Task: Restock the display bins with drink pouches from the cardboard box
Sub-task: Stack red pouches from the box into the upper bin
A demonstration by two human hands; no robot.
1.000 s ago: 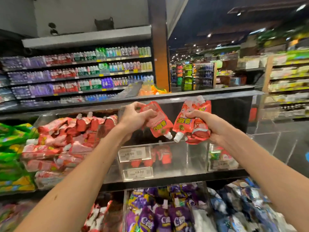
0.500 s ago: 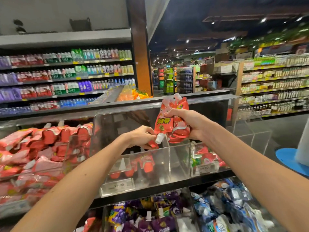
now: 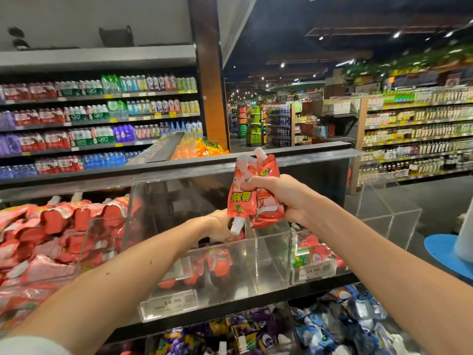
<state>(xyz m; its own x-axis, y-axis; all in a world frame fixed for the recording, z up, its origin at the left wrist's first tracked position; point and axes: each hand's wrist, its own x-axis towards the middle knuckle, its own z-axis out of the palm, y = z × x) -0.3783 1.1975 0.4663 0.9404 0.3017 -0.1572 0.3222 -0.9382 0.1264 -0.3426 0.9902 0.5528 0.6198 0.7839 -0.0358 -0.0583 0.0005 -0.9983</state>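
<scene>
Since a moment ago our left hand (image 3: 220, 226) dropped into the clear middle bin (image 3: 271, 254), fingers hidden (can't tell its grip). Right hand (image 3: 276, 198) squeezes a bunch of red drink pouches (image 3: 245, 198) above it. Bin's mostly empty, plenty left. Tags read 14.90 (image 3: 172, 301); no cardboard box in view.

"14.90" on the front price tag (image 3: 172, 301) of the clear bin, "14.90" on the right bin's tag (image 3: 312, 270)
</scene>
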